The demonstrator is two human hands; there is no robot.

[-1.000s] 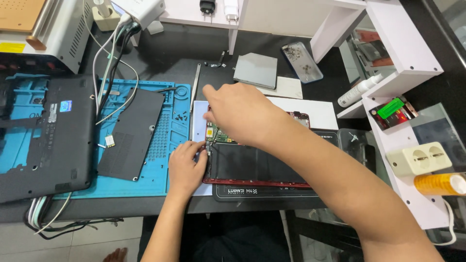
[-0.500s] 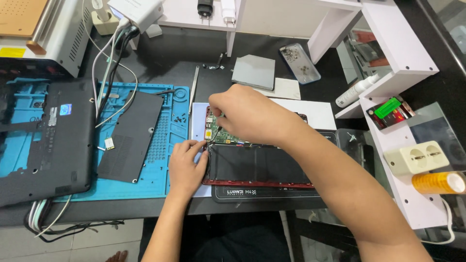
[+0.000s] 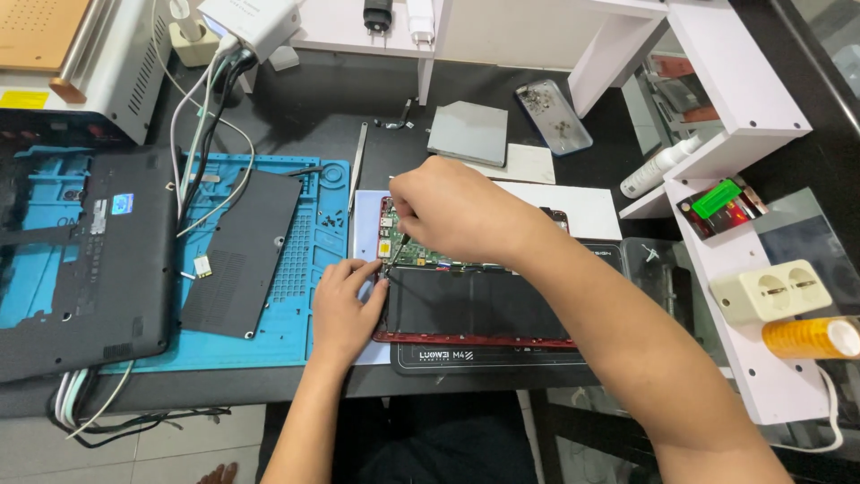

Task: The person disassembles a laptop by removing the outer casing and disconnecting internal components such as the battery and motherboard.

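Right hand [image 3: 457, 215] shifted slightly, fingers apparently pinching thin tool, left hand [image 3: 345, 300] fingers pressing tablet [image 3: 475, 305] edge

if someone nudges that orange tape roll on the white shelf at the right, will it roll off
Probably, yes. The orange tape roll lies on its side near the edge of the white shelf, so its round wall could let it roll. It looks light, so a small push may be enough. The beige socket block beside it might stop it going that way.

You are looking at an opened red-framed tablet [image 3: 475, 305] lying flat, its black battery and green circuit board [image 3: 414, 254] showing upward.
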